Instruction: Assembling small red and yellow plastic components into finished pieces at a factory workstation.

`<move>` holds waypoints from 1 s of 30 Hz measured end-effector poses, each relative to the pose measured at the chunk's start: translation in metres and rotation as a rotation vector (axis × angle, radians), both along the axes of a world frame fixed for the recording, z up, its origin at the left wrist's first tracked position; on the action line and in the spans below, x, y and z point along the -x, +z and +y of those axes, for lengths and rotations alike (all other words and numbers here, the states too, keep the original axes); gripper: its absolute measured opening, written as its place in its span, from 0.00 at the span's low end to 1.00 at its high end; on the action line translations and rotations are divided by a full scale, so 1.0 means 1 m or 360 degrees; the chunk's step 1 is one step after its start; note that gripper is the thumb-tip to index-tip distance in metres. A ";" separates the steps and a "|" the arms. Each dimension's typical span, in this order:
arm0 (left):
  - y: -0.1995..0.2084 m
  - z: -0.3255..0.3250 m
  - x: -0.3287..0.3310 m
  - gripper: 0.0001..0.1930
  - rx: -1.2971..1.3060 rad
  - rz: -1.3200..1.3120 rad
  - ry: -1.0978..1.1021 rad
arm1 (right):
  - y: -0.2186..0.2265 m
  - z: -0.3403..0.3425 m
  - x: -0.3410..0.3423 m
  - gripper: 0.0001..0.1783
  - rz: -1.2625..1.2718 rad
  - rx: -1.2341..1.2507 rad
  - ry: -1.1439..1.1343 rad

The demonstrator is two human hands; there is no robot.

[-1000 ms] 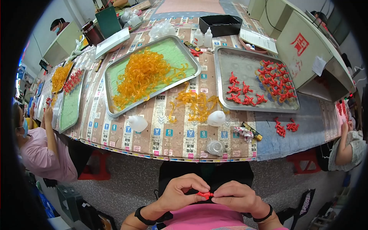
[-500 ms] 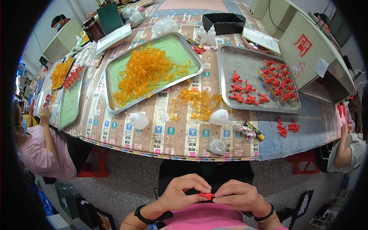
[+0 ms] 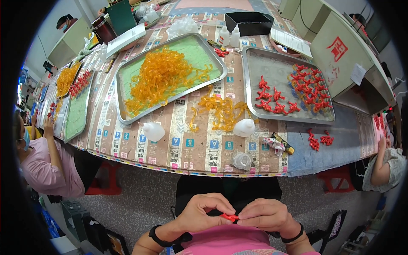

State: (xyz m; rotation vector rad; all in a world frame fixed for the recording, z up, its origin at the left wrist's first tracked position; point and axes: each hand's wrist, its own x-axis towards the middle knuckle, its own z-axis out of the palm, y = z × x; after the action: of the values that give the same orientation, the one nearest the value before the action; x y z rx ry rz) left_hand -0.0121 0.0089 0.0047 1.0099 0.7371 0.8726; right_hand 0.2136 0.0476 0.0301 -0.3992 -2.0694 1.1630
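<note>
Close to my body, below the table's front edge, both hands pinch one small red plastic figure (image 3: 229, 217). My left hand (image 3: 205, 212) grips its left part between thumb and forefinger. From the other side, my right hand (image 3: 265, 216) holds its right end with closed fingertips. Much of the figure is covered by fingers. Similar red figures (image 3: 279, 108) stand in the metal tray (image 3: 272, 53) at the right, and several loose red pieces (image 3: 313, 140) lie on the blue cloth. Curved clear orange pieces (image 3: 161, 70) are heaped in the green-lined tray (image 3: 123, 114).
On the patterned table (image 3: 182, 159) are two white squeeze bottles (image 3: 154, 131), a small round clear container (image 3: 242, 161) and a crumpled wrapper (image 3: 275, 145). Loose orange pieces (image 3: 221, 112) lie between the trays. Co-workers sit at left (image 3: 51, 165) and right (image 3: 378, 168).
My hands keep their grip on the red figure and have shifted only very slightly. The table appears marginally displaced in the view.
</note>
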 end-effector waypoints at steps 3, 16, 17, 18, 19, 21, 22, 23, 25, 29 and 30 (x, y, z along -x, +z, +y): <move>0.000 0.003 0.000 0.12 -0.0040 0.0009 -0.0022 | -0.002 0.000 0.002 0.10 0.0022 0.0025 -0.0032; -0.002 0.003 -0.002 0.12 0.0131 -0.0152 -0.0007 | -0.006 0.002 0.001 0.10 0.0073 0.0205 -0.0051; -0.002 0.003 -0.002 0.12 0.0155 -0.0177 -0.0001 | -0.006 0.002 0.001 0.10 0.0067 0.0199 -0.0073; -0.001 0.002 -0.002 0.11 0.0178 -0.0202 0.0006 | -0.006 0.001 0.002 0.11 0.0061 0.0193 -0.0095; -0.001 0.002 -0.003 0.11 0.0177 -0.0201 0.0004 | -0.007 -0.001 0.002 0.11 0.0062 0.0192 -0.0097; -0.001 0.002 -0.003 0.12 0.0219 -0.0234 0.0012 | -0.009 -0.004 0.003 0.10 0.0032 0.0125 -0.0231; -0.001 0.002 -0.003 0.12 0.0219 -0.0233 0.0012 | -0.009 -0.003 0.003 0.10 0.0033 0.0125 -0.0231; 0.000 0.002 -0.003 0.11 0.0243 -0.0249 -0.0004 | -0.007 -0.003 0.003 0.10 0.0000 0.0058 -0.0246; 0.000 0.001 -0.003 0.11 0.0267 -0.0263 -0.0021 | -0.005 -0.002 0.003 0.10 -0.0033 -0.0010 -0.0261; 0.000 0.000 -0.003 0.11 0.0277 -0.0287 -0.0019 | -0.003 -0.003 0.004 0.11 -0.0040 -0.0044 -0.0286; 0.001 0.000 -0.002 0.12 0.0290 -0.0288 -0.0026 | -0.003 -0.003 0.004 0.11 -0.0035 -0.0048 -0.0285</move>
State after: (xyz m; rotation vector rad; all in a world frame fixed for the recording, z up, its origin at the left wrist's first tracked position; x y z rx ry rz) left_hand -0.0098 0.0091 0.0057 0.7640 0.6411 0.8540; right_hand 0.2101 0.0450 0.0267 -0.5722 -2.0217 1.0240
